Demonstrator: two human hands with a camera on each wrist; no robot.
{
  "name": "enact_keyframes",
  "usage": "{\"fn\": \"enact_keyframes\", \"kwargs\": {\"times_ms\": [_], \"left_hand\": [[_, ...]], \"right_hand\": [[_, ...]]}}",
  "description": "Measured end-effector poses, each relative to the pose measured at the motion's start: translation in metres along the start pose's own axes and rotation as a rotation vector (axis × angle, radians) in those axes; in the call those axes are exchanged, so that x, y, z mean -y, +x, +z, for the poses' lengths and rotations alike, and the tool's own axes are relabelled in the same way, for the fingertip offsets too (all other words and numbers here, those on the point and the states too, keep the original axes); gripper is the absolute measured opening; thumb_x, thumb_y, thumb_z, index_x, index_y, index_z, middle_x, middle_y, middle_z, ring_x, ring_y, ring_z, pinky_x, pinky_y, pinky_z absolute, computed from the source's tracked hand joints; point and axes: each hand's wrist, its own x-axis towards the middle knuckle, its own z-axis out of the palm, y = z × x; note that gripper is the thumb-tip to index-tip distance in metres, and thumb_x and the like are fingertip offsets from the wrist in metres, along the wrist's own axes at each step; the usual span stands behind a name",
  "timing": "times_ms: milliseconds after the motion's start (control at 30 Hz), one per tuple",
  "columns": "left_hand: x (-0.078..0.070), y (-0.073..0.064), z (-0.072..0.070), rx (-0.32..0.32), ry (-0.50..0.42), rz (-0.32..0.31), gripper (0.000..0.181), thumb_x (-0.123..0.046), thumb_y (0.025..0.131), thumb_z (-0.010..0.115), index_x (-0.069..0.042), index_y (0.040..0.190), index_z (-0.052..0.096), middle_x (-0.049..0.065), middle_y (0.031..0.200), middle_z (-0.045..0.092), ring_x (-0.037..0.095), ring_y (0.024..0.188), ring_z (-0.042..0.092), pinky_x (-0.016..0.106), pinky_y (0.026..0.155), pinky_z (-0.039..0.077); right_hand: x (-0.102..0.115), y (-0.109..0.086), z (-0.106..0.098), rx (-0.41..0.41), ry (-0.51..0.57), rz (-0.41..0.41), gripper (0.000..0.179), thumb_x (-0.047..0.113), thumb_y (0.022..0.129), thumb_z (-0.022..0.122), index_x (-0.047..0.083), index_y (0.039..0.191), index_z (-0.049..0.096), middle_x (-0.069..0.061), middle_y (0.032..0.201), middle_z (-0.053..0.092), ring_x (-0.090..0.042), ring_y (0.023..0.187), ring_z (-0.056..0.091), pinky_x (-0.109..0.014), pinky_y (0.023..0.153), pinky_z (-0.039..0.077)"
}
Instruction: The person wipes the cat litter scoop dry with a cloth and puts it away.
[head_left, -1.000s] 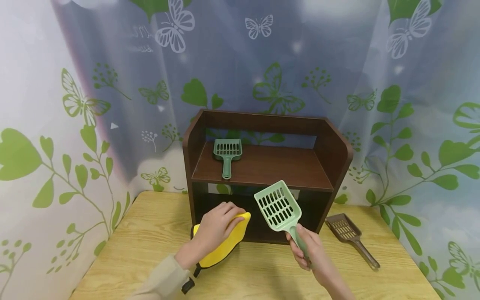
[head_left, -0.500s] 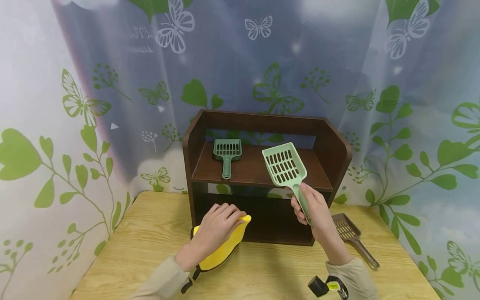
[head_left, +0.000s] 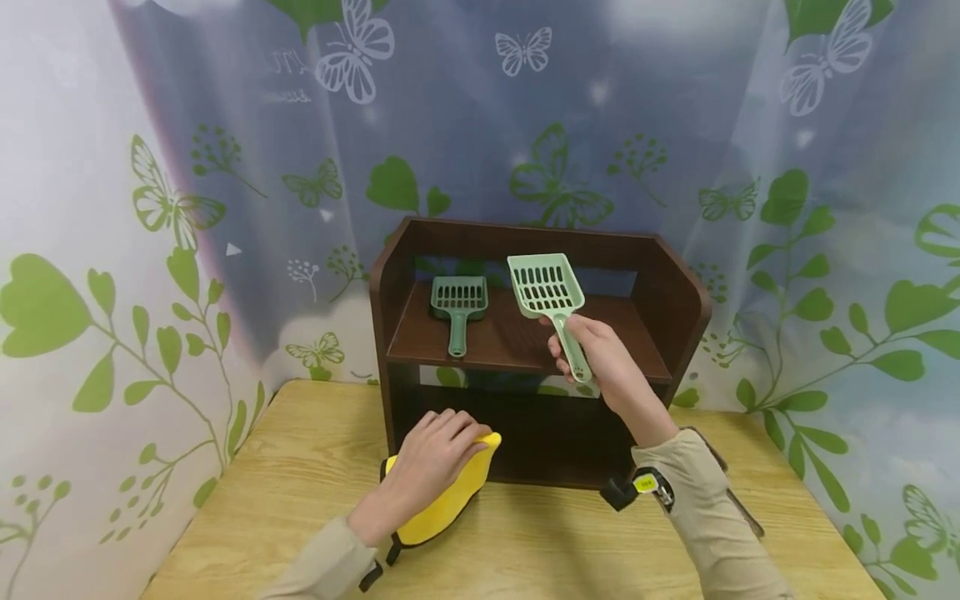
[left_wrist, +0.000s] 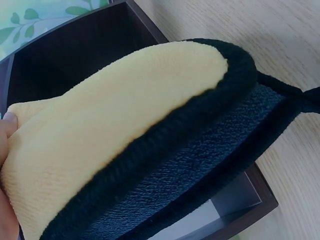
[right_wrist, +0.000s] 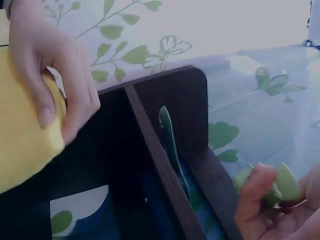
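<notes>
My right hand (head_left: pixel 603 362) grips the handle of a light green litter scoop (head_left: pixel 546 287), slotted head pointing away. In the head view it overlaps the right part of the upper shelf board (head_left: pixel 626 333). A darker green litter scoop (head_left: pixel 459 304) lies on that board at the left, handle towards me. My left hand (head_left: pixel 435 458) pinches the upper edge of a yellow cloth (head_left: pixel 446 508) in front of the lower compartment. From the left wrist view the cloth (left_wrist: pixel 130 95) shows black trim, a dark blue-grey underside and a black loop.
The dark brown two-tier shelf (head_left: pixel 690 304) stands on a wood-grain table (head_left: pixel 315 450). A brown litter scoop (head_left: pixel 748 515) lies to its right, mostly hidden behind my right forearm. A curtain (head_left: pixel 465 100) with butterflies and leaves hangs behind.
My right hand has carried the light green scoop upward and forward, from before the lower compartment to the upper shelf. My left hand with the cloth has hardly moved.
</notes>
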Motion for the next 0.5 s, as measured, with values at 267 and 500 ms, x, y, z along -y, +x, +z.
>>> {"fn": "enact_keyframes", "kwargs": {"times_ms": [267,500], "left_hand": [[0.0,-0.002,0.0,0.006,-0.023,-0.006,0.014,-0.027,0.097,0.069,-0.017,0.108,0.072,-0.006,0.097,0.065,0.012,0.081,0.058,0.025,0.066,0.041],[0.001,-0.004,0.0,0.003,-0.03,-0.007,0.014,-0.027,0.097,0.069,-0.017,0.107,0.073,-0.006,0.097,0.065,0.012,0.081,0.057,0.024,0.066,0.041]], "right_hand": [[0.0,0.035,0.002,0.059,-0.142,0.102,0.046,0.024,0.113,0.029,-0.006,0.143,0.047,-0.004,0.091,0.065,-0.014,0.061,0.058,-0.026,0.057,0.049],[0.0,0.055,-0.003,0.076,-0.21,0.172,0.047,0.03,0.113,0.031,-0.001,0.143,0.05,-0.001,0.094,0.07,-0.013,0.059,0.054,-0.024,0.055,0.045]]}}
